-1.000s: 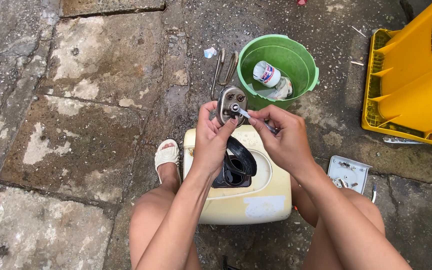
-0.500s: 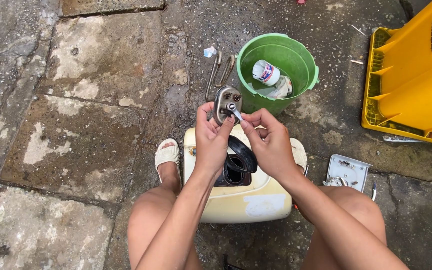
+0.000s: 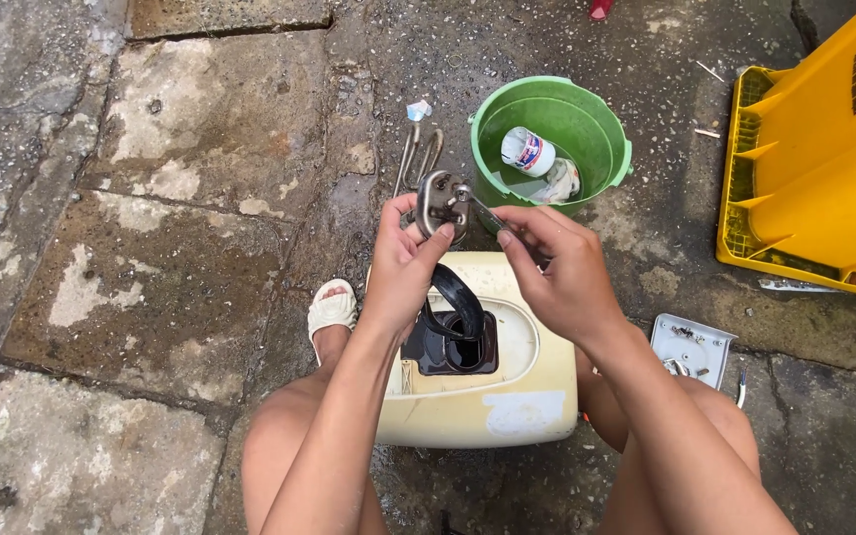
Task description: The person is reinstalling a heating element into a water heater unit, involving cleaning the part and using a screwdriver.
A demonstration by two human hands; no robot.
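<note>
Here my left hand (image 3: 403, 267) is wrapped around a metal flange plate (image 3: 435, 203), thumb and fingers pressed on its edges so its face is turned up toward me; I judge it is held that high simply to bring the fitting into clear sight. The bent heating loop (image 3: 416, 159) attached to the plate points away from me, over the wet ground, which keeps it out of the way of the fingers. My right hand (image 3: 565, 272) is pinched on a slim metal tool (image 3: 482, 211), its tip touching a small fitting on the plate; the fingers are bunched tight, as a fine grip for turning or prying would need. Both hands hover just above a cream-coloured water heater tank (image 3: 507, 386) lying between my knees, its opening facing up with a black rubber gasket (image 3: 458, 297) curling out of it, so the plate stays close to the hole. Beyond the hands stands a green bucket (image 3: 611, 163) holding a white bottle (image 3: 528, 151). To my right a small grey cover plate (image 3: 693, 347) lies on the stone floor (image 3: 151, 198), near a yellow plastic crate (image 3: 824, 159). My sandalled foot (image 3: 333, 309) rests beside the tank.
</note>
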